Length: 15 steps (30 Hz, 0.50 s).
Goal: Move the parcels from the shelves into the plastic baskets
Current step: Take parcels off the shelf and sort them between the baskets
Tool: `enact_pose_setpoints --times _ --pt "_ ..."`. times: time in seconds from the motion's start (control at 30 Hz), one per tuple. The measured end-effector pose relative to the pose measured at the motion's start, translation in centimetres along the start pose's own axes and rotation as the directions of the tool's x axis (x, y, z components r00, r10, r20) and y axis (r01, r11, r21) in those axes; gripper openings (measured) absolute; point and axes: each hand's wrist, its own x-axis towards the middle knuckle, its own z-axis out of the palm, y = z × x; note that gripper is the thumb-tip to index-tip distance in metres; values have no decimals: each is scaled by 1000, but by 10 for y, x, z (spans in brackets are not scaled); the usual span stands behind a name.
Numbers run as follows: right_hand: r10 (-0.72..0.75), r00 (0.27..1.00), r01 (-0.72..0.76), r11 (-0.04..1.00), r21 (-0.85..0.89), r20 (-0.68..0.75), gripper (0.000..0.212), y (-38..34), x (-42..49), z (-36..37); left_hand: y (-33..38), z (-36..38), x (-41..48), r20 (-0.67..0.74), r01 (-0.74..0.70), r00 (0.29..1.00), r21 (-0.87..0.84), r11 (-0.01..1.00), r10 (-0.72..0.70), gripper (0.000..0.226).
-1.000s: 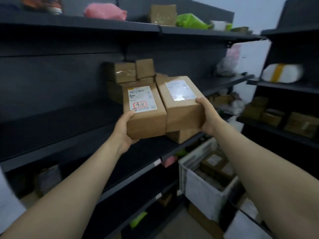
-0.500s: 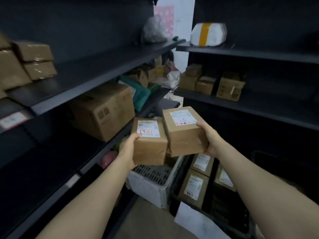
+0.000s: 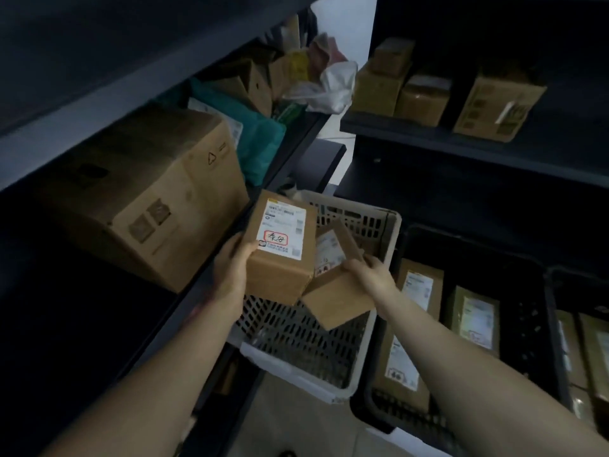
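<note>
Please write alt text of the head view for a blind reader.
The left hand holds a labelled parcel and the right hand a tilted parcel above a white basket. A black basket beside it holds more parcels.

1. Left arm extends from near left; left grip clasps a labelled parcel by its left side, thumb on top.
2. Right arm extends from near right; right grip holds a tilted parcel, fingers curled over its edge.
</note>
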Motion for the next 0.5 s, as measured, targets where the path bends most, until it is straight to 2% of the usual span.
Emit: enact_pose_setpoints --times 0.07,0.13,0.23,0.37,0.43,0.5 --pt "36 999 -35 999 -24 33 82 14 22 24 -9 3 28 29 38 999 12 999 -38 26" --pt "136 990 -136 991 -17 19 76 38 47 49 -18 11 52 74 96 993 4 995 -96 20" --pt "286 958 -285 953 105 2 79 78 75 81 -35 28 85 154 181 972 -7 983 -178 18" --pt "428 903 -423 862 281 45 51 120 101 115 -65 50 122 217 240 947 8 971 -236 11" --pt "430 898 -433 833 344 88 60 145 111 137 -82 57 137 226 247 943 11 969 -243 7" --pt "394 911 -407 821 401 118 81 177 122 158 -98 61 149 232 272 936 -2 962 -264 8"
